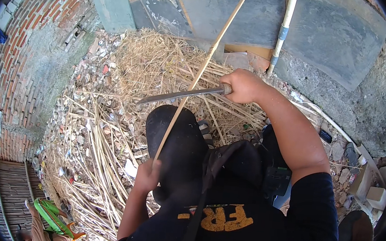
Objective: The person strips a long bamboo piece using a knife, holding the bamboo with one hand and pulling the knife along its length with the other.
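Observation:
My left hand (148, 176) is closed round the lower end of a long, thin bamboo strip (201, 67), which slants up and away to the right past my knee. In my right hand (244, 86) is the handle of a machete, gripped in a fist. Its dark blade (172, 98) points left and crosses the strip above my black-trousered knee (173, 128). At the crossing, blade and strip seem to touch, though I cannot tell how firmly.
Many split bamboo strips (103, 167) lie on the rubble at left, with a heap of shavings (149, 62) ahead. Beyond stand grey panels (242, 12) and an upright pipe (283, 33). A brick wall (25, 56) rises at left. Other people's limbs show at both lower corners.

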Tool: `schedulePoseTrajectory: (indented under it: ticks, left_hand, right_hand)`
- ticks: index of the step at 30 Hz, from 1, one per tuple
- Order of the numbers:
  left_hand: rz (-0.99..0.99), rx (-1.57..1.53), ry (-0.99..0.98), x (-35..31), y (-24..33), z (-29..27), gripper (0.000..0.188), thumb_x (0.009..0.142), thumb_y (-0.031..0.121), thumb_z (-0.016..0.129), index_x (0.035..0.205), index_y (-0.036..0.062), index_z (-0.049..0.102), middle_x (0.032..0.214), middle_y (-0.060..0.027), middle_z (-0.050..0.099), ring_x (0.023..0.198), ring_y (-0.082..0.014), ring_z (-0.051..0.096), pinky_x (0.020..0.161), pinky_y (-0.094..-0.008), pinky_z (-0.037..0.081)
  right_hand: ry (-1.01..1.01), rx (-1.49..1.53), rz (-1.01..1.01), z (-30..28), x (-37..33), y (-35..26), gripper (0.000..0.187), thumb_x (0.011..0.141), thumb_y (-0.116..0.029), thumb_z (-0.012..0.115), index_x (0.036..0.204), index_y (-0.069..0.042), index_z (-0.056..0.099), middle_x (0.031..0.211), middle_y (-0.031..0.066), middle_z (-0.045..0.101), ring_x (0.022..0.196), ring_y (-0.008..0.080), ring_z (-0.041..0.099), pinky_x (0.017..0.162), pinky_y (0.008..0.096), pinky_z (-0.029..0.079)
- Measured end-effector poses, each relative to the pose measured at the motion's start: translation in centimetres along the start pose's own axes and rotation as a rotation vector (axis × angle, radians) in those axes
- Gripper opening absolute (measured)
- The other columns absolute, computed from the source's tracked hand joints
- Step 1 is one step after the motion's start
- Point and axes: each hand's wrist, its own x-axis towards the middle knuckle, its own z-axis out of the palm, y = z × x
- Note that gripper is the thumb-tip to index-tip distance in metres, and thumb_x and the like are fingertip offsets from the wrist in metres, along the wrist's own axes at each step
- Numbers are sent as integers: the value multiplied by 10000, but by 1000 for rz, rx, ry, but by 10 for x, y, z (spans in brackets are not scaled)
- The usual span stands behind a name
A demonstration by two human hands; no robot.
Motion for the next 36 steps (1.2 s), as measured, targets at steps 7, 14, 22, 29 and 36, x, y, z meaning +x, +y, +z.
schedulePoseTrajectory:
  ticks: [7, 14, 22, 29, 36]
  left_hand:
    - [29, -7, 16, -1, -1, 0, 467, 1033, 386, 486, 824, -21, 580, 646, -193, 577, 591, -295, 579, 589, -415, 458]
    - [29, -22, 16, 0, -6, 2, 465, 1031, 385, 491, 823, -21, 580, 650, -190, 578, 596, -284, 578, 593, -412, 459]
    - [12, -30, 15, 0, -1, 1, 455, 1030, 374, 491, 829, -24, 578, 664, -194, 580, 611, -285, 576, 610, -413, 463]
    - [4, 27, 33, -2, 5, 0, 475, 1029, 393, 491, 812, -22, 569, 649, -200, 569, 609, -304, 586, 605, -420, 464]
    - [-36, -20, 49, -3, 11, 2, 539, 1013, 471, 520, 772, -11, 547, 609, -141, 557, 585, -225, 584, 573, -397, 458]
  right_hand:
    - [8, -3, -22, 2, 1, 1, 195, 734, -206, 723, 872, -81, 661, 786, 161, 681, 850, 380, 672, 749, 488, 522]
    - [18, -5, -28, 4, 1, 4, 203, 734, -207, 726, 877, -77, 663, 783, 164, 680, 849, 385, 671, 750, 488, 521]
    - [34, -25, -17, -7, -6, -4, 228, 731, -211, 732, 931, -112, 684, 780, 156, 682, 842, 371, 676, 736, 487, 521]
    - [130, -134, -14, -14, -14, -16, 222, 718, -173, 725, 923, -94, 695, 774, 153, 679, 801, 363, 674, 720, 472, 521]
    - [152, -31, 100, -17, -7, 11, 199, 738, -174, 678, 925, -109, 696, 833, 148, 696, 865, 365, 682, 762, 481, 537]
